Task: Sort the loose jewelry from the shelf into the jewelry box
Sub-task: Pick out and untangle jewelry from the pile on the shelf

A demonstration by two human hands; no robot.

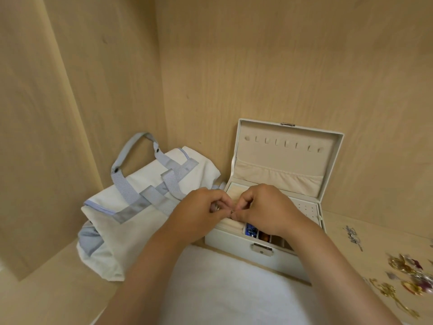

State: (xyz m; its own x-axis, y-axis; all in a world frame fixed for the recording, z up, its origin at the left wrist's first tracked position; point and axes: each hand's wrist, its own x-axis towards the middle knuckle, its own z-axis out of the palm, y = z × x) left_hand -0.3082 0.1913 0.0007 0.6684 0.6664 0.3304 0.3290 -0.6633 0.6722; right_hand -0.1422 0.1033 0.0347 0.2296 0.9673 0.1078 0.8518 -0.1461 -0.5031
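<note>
A white cloth [222, 289] lies at the shelf's [58, 299] front edge, under both forearms. Over the open jewelry box's [234, 242] front left compartments, the left hand [201, 207] and right hand [264, 207] together pinch a small metal piece [232, 211], too tiny to identify. Some compartments are filled, but the loose jewelry [405, 277] heaped at the right edge suggests much sorting remains.

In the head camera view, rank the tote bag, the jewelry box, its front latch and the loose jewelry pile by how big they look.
1. Tote bag and open jewelry box: about equal, not ranked.
2. Loose jewelry pile, cut off by the frame edge.
3. Front latch.
</note>
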